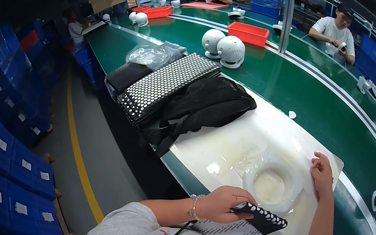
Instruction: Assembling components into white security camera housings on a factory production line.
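The left hand (225, 203) is closed on a small black pouch with white dots (264, 218), fingers curled over its near end, at the near edge of the white sheet (222, 149) that covers this part of the green bench (302, 95). A printed paper slip (230, 234) lies just under that hand. The right hand (321, 172) rests on the far corner of the sheet, fingers loosely bent and holding nothing, just beside a clear plastic ring of wrapping (272, 185) that lies between the two hands. Further left on the bench a black mesh bag (199, 109) and a stack of dotted black pads (166, 86) crowd the sheet's edge, with a crumpled clear bag (155, 54) behind them. Two white dome-shaped devices (224, 48) and a red tray (248, 32) stand well beyond.
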A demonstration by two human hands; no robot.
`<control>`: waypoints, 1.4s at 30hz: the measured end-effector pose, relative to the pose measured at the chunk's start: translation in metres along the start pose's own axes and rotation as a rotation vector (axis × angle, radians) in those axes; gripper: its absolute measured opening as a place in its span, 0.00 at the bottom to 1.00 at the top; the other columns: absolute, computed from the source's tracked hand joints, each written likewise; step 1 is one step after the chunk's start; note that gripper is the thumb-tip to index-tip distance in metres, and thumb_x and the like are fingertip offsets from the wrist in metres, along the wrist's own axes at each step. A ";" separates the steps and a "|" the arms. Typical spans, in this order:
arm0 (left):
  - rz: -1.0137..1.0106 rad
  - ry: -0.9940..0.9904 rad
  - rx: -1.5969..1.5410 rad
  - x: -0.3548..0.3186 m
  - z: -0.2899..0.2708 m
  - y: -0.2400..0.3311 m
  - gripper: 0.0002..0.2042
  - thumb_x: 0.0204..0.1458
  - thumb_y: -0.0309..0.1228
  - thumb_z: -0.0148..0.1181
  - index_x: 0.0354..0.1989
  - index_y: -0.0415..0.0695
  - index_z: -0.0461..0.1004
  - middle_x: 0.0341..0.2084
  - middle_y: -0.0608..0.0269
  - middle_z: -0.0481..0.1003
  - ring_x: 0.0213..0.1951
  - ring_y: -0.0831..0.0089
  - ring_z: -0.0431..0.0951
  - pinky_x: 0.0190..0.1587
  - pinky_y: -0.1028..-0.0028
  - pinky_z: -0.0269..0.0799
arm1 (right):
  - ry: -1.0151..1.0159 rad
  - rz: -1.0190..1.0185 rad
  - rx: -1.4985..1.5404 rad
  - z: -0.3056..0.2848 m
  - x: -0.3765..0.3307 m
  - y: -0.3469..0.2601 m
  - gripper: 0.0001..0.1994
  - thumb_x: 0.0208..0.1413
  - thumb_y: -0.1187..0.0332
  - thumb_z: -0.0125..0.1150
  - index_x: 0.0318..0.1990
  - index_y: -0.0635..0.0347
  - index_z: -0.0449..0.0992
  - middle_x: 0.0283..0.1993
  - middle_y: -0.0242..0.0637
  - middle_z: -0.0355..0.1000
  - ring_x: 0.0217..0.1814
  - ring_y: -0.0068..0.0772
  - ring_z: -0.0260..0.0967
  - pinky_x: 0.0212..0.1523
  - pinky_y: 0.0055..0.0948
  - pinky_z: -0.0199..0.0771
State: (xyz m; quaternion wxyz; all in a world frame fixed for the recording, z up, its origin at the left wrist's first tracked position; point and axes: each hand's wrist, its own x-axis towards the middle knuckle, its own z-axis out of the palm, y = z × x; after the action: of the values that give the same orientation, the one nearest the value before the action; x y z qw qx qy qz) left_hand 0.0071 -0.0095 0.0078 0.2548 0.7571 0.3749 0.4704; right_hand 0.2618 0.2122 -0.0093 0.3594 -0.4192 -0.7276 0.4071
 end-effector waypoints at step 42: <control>-0.034 -0.012 0.012 -0.001 0.000 0.000 0.10 0.41 0.25 0.63 0.32 0.37 0.72 0.32 0.57 0.74 0.32 0.66 0.75 0.35 0.75 0.70 | 0.179 -0.238 -0.201 -0.001 0.002 0.003 0.20 0.42 0.84 0.38 0.44 0.62 0.66 0.31 0.33 0.61 0.36 0.24 0.61 0.38 0.20 0.61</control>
State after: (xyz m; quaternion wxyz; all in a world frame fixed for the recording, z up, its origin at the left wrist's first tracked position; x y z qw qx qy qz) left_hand 0.0065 -0.0106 0.0075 0.2608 0.7549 0.3890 0.4591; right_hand 0.2626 0.2148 -0.0116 0.4247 -0.3984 -0.7742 0.2479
